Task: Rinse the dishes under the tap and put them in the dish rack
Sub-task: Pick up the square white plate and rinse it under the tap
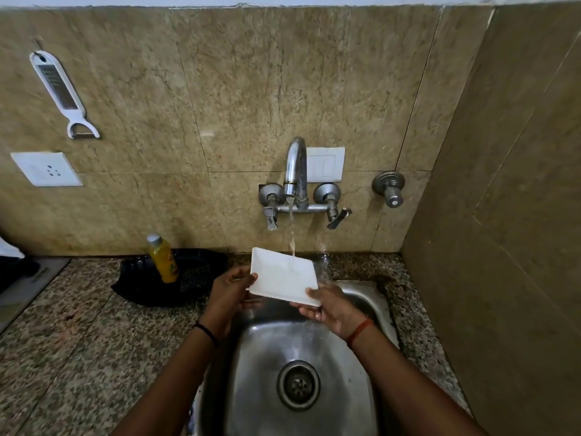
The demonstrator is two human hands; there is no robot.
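Left hand (231,286) pinching the left edge of the white square plate (283,275), fingers curled under; right hand (327,305) pinching the near right corner, thumb on top; held tilted over the sink (382,305), under the tap (295,171) water; could have slipped, wet and smooth; looked clean, shallow-rimmed.

Beige marble wall (220,89), speckled granite counter (78,341)

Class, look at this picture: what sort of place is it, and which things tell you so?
Most likely a home kitchen: a steel sink set in a granite counter, a wall tap running, and a peeler hanging on the wall.
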